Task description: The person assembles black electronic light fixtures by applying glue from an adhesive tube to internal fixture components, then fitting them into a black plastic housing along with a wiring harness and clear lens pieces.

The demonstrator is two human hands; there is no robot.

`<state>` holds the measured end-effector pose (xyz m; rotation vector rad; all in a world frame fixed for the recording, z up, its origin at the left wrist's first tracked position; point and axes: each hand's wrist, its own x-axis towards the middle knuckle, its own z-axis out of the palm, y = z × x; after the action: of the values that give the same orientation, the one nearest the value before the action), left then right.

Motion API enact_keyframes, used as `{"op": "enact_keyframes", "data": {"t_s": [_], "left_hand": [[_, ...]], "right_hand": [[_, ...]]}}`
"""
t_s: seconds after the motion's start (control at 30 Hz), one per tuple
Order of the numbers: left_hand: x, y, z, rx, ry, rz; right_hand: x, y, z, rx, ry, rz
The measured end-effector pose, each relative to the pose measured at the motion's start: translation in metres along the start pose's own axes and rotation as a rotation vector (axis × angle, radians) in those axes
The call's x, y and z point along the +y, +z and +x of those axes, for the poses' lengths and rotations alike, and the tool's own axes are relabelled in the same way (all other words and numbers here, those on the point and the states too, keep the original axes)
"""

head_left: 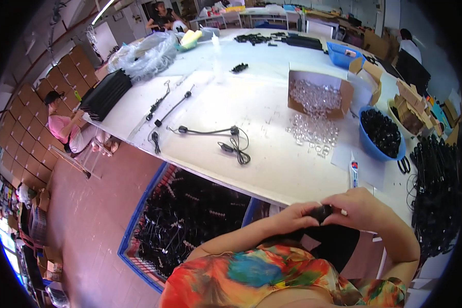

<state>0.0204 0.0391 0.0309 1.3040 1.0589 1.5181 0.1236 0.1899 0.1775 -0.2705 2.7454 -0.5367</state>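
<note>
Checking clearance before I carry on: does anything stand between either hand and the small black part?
Nothing visible does: the left hand and the right hand both touch the black part. The white tube lies beyond them.

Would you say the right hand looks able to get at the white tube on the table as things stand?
Probably yes: the white tube lies just beyond the right hand, with nothing visible between them. That hand would likely have to let go of the small black part first.
</note>
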Motion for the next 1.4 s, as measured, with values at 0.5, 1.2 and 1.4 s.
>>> {"op": "enact_keyframes", "data": {"t_s": [0.5, 1.2, 1.4], "left_hand": [[0.005, -0.004, 0.01, -0.128, -0.05, -0.05], [-0.004, -0.001, 0.015, -0.026, -0.145, -0.065], [-0.01, 0.005, 0.014, 0.05, -0.1, -0.031]], "right_hand": [[0.002, 0.012, -0.003, 0.34, -0.343, -0.16], [0.01, 0.008, -0.013, 0.342, -0.17, -0.134], [0.006, 0.017, -0.014, 0.492, -0.151, -0.145]]}}
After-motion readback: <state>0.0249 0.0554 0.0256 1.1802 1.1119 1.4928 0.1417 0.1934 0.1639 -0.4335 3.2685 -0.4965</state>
